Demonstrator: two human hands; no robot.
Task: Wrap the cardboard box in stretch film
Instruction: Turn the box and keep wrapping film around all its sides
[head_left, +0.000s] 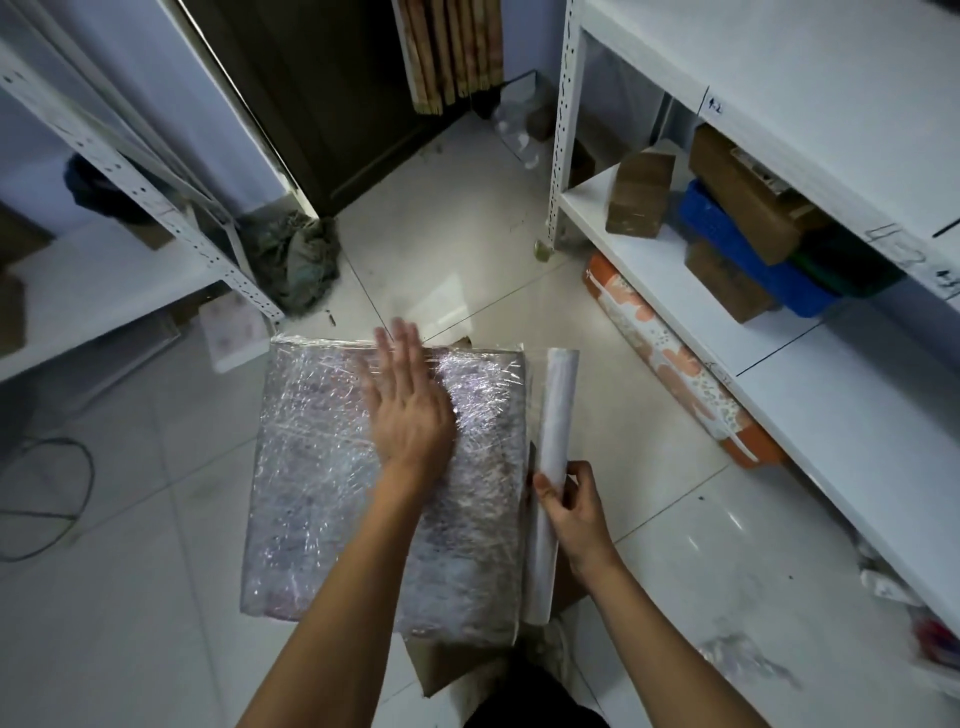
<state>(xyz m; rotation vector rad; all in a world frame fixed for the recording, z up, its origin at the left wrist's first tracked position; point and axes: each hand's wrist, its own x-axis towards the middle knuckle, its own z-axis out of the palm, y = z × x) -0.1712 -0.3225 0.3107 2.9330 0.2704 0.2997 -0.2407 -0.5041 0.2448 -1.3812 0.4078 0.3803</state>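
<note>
Presently catalogued, one moment, head view:

Box: cardboard box (332, 483), lying flat on the tiled floor (130, 597) between two shelf racks, top face fully under crinkled stretch film (311, 415); bare cardboard showing only at the near right corner.

Left hand: left hand (408, 410), fingers straight and spread, palm flat on the filmed top toward the far edge; pressing, not gripping.

Right hand: right hand (571, 506), fingers and thumb curled round the film roll (553, 467) near its middle.

Roll: held just beside the box's right edge, lying parallel to it, with a short web of film running from it onto the top.

Risk, slack: film likely to wrinkle or lift off the right edge if the roll is eased toward the box without tension.

Risk, tear: thin web apt to split at the sharp right corner under a hard pull.

Risk, shift: box may slide across the smooth tile if the flat palm lets up while the roll is drawn away.

Risk, grip: one-handed mid-roll hold may let the roll tilt, laying the next band askew.

Risk, snag: loose cardboard sheet (441, 670) under the near end could catch film on the underside pass.

Surroundings: white shelf rack (675, 291) at right with cartons and a blue bin (753, 260); patterned roll (670, 358) on the floor beneath; cable (78, 478) at left.
</note>
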